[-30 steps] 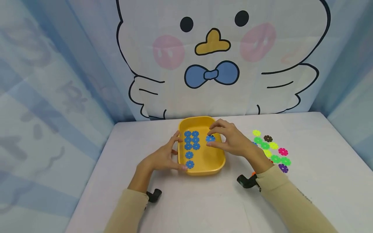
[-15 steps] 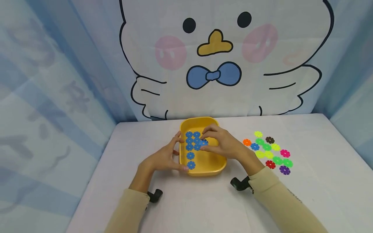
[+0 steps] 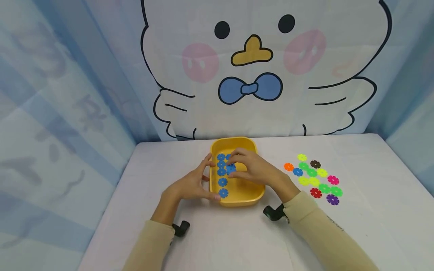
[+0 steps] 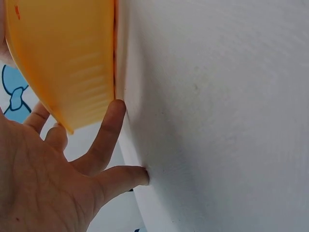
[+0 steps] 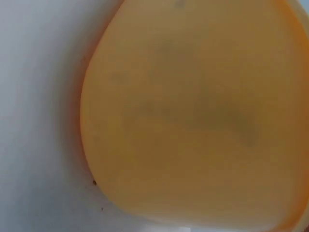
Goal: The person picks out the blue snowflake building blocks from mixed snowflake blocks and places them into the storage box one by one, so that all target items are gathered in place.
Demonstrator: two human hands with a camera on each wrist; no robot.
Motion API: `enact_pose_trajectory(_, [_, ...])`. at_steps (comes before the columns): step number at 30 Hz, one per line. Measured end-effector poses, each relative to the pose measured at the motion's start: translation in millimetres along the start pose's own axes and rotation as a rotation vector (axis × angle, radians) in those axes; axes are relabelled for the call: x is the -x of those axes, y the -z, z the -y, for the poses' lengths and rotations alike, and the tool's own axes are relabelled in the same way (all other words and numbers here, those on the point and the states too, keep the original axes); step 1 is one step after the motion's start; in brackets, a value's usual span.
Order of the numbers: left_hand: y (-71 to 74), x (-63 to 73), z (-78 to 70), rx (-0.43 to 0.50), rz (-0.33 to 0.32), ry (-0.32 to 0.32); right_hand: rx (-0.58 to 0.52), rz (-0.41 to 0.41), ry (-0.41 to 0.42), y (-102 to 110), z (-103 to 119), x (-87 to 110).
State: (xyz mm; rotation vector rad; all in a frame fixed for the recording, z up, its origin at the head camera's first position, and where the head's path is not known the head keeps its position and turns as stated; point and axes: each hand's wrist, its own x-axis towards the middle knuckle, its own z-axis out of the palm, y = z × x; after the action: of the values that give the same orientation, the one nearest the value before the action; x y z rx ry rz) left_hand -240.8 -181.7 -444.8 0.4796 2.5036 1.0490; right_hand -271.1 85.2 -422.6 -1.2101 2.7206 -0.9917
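Observation:
A yellow tray (image 3: 244,194) holds blue snowflake discs (image 3: 222,182) lined up along its left side. My left hand (image 3: 190,184) grips the tray's left wall, thumb at the near corner and index finger over the rim. In the left wrist view, other fingers (image 4: 108,130) lie along the outside at its base. Inside the tray, my right hand (image 3: 254,167) pinches a blue snowflake disc (image 3: 231,169) between thumb and fingers, low over the second column. That hand partly covers this column. The right wrist view shows only the tray's outer wall (image 5: 169,164).
Loose discs lie on the white table to the right, among them an orange one (image 3: 289,166), a blue one (image 3: 298,172), a red one (image 3: 316,193) and a purple one (image 3: 332,199). A printed curtain (image 3: 251,113) hangs behind the table's back edge.
My right hand has moved left across the tray with the blue disc, from the right side to the second column. The left hand keeps its grip on the tray.

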Motion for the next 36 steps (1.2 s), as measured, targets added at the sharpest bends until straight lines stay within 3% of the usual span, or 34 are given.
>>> enact_pose_trajectory(7, [1.9, 0.1, -2.2, -0.016, 0.007, 0.0, 0.023, 0.022, 0.059, -4, 1, -9.1])
enact_pose_trajectory(26, [2.7, -2.0, 0.2, -0.006, 0.02, -0.018, 0.109, 0.208, -0.128, -11, 0, -11.5])
enact_pose_trajectory(36, [5.2, 0.0, -1.2, -0.017, 0.017, -0.032, 0.202, 0.254, -0.077, -14, -1, -11.7])
